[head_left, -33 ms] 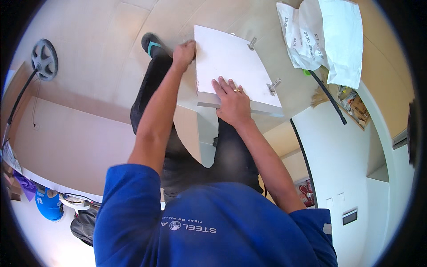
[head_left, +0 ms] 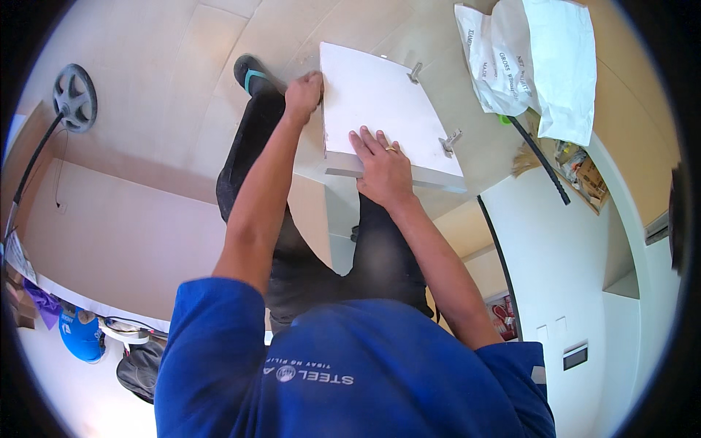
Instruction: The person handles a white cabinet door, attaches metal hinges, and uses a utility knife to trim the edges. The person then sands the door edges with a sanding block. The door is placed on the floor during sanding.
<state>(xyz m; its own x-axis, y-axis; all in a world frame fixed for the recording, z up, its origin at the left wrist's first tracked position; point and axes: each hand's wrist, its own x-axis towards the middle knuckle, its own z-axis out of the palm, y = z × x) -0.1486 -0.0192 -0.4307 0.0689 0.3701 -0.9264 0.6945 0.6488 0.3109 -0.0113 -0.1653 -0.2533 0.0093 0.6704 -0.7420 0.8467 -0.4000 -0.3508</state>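
The right hand (head_left: 385, 164) lies with its fingers spread on top of a flat, white, four-sided board (head_left: 380, 98), not closed around it; its thumb is hard to see. The left hand (head_left: 303, 95) is curled up tight at the board's left edge, and I cannot tell if it grips the edge or some small thing. The board is in front of the person, over the legs, and I cannot see what holds it up. Its top is smooth and plain, its near side looks grey, and its left edge looks a bit rough. I count one board and two silver metal hinges (head_left: 450, 142), both on its right edge. To the right are a big white bag (head_left: 504, 69) with print and one long black stick (head_left: 539, 160). To the left are one grey round wheel (head_left: 74, 98) with spokes and one round blue helmet (head_left: 79, 336). The right hand covers part of the board.
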